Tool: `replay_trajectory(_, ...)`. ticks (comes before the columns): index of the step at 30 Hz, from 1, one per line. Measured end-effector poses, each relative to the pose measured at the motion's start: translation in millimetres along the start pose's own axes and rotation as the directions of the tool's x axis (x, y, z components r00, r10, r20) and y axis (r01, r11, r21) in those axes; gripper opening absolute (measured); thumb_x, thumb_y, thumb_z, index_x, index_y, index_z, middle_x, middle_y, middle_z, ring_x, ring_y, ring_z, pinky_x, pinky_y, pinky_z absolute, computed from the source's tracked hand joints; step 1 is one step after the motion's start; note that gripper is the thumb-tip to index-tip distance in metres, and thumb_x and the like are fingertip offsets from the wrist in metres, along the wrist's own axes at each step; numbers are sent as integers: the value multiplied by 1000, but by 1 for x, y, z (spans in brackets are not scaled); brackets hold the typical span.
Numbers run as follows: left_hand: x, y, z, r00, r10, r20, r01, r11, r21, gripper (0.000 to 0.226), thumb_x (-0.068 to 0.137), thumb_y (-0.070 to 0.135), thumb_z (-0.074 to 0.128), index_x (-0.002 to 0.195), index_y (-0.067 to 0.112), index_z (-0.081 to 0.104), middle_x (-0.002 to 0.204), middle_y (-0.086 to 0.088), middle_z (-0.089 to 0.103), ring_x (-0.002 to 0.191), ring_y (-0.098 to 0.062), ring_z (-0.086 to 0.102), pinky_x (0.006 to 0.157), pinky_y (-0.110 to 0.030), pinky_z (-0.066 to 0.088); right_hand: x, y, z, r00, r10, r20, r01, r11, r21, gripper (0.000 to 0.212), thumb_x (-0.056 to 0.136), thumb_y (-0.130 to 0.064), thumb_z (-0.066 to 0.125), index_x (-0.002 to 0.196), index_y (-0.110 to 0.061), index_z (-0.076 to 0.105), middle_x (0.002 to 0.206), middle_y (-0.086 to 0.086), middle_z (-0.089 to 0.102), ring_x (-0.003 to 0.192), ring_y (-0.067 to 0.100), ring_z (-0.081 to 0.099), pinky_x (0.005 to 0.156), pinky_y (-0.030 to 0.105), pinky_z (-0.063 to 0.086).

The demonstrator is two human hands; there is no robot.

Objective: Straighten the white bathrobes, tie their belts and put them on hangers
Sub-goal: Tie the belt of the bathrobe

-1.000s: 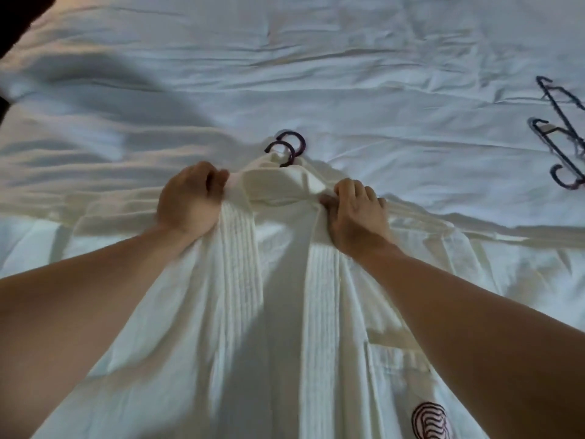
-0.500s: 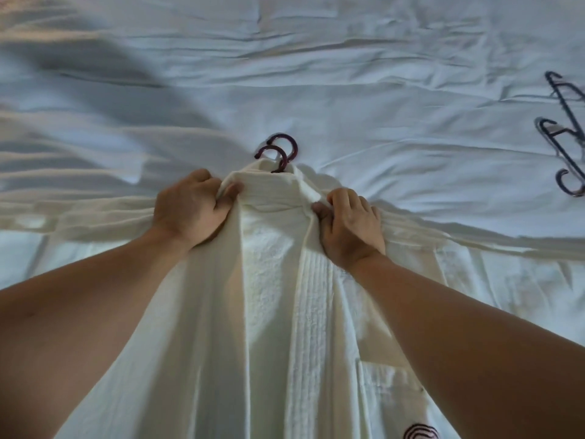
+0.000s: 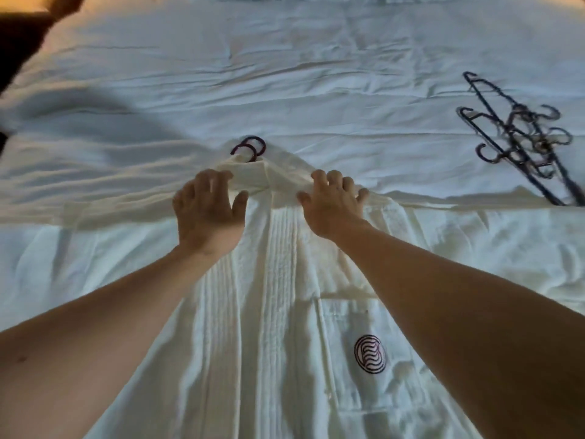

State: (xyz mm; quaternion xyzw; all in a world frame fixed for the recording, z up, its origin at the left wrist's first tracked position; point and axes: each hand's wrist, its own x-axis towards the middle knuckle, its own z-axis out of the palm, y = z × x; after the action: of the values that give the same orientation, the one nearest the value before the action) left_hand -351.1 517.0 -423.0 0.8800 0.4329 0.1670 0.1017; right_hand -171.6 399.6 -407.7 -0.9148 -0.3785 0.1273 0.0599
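Note:
A white bathrobe [image 3: 278, 327] lies front up on the bed, its ribbed lapels crossed over the chest and a round dark logo on the pocket. Two dark hanger hooks [image 3: 249, 148] stick out of its collar. My left hand [image 3: 207, 210] hovers or rests with spread fingers on the left shoulder beside the collar. My right hand [image 3: 332, 201] lies with spread fingers on the right shoulder, fingertips at the collar fold. Neither hand holds cloth. No belt shows in this view.
The robe lies on a wrinkled white bed sheet [image 3: 300, 83]. A pile of several dark hangers [image 3: 522, 137] lies on the sheet at the right. A dark object [image 3: 19, 45] stands past the bed's far left corner.
Both hands have let go of the lapels they gripped and now spread open at the shoulders. The lapels now lie closed across the chest. The view has pulled back, showing more hangers.

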Motion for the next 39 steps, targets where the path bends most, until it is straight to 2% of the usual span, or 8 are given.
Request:
replay_trajectory(7, -111, 109, -14, 963, 168, 208, -126, 972, -200, 21, 96, 35, 55, 115, 28, 60, 141, 0, 48, 132, -29, 44, 111, -44, 27, -106, 111, -36, 975, 206, -82, -164, 917, 363, 28, 102, -35, 42, 123, -25, 58, 133, 1, 54, 121, 26, 50, 99, 47, 34)
replay_trajectory(13, -201, 209, -13, 803, 396, 445, -320, 917, -240, 36, 97, 48, 41, 126, 32, 57, 151, 2, 41, 142, -25, 32, 115, -43, 18, -201, 212, -55, 909, 394, -136, -278, 818, 504, 18, 99, -21, 43, 101, -20, 62, 100, -2, 63, 92, 22, 59, 82, 39, 50)
replay_trajectory(20, -279, 270, 17, 721, 246, 648, -297, 954, -31, 65, 98, 63, 25, 155, 32, 20, 168, -3, 0, 154, -29, 3, 119, -58, 4, -318, 278, -48, 751, 661, -13, -553, 639, 534, 36, 95, -31, 36, 65, -14, 48, 73, 11, 60, 75, 37, 57, 63, 37, 40)
replay_trajectory(24, -301, 271, 28, 766, 212, 607, -304, 951, 52, 82, 88, 67, 2, 160, 28, 11, 169, -4, -3, 155, -28, -2, 120, -58, 0, -364, 300, -28, 665, 729, 164, -710, 548, 442, 42, 93, -40, 40, 88, -11, 70, 96, 16, 71, 93, 38, 66, 79, 39, 52)
replay_trajectory(27, -304, 271, 34, 795, 184, 578, -277, 958, 76, 84, 86, 68, 2, 159, 29, 12, 169, -4, -1, 155, -27, -1, 121, -56, -1, -375, 310, -18, 462, 752, 470, -800, 126, 586, 53, 81, -52, 60, 105, -5, 71, 97, 14, 73, 91, 35, 71, 85, 46, 60)
replay_trajectory(30, -307, 274, 37, 813, 168, 558, -262, 961, 93, 81, 88, 68, 7, 158, 30, 15, 169, -4, 3, 155, -27, 1, 121, -57, 1, -367, 326, -17, 403, 576, 711, -506, -507, 697, 40, 78, -35, 82, 96, -2, 67, 87, 16, 72, 77, 29, 71, 70, 42, 63)
replay_trajectory(36, -310, 274, 39, 826, 164, 539, -251, 964, 92, 84, 85, 68, 11, 157, 26, 23, 168, -6, 13, 154, -28, 9, 118, -60, 7, -345, 361, -37, 591, 383, 710, -406, -619, 672, 18, 81, -25, 77, 86, -18, 61, 70, 2, 51, 60, 14, 49, 56, 26, 41)
replay_trajectory(39, -308, 277, 36, 807, 141, 574, -236, 967, 94, 80, 89, 67, 17, 160, 28, 15, 169, -5, 4, 155, -28, 7, 119, -59, 6, -337, 381, -64, 687, 374, 623, -181, -743, 645, 32, 89, -21, 66, 120, -13, 62, 102, 7, 69, 91, 23, 70, 84, 40, 54)
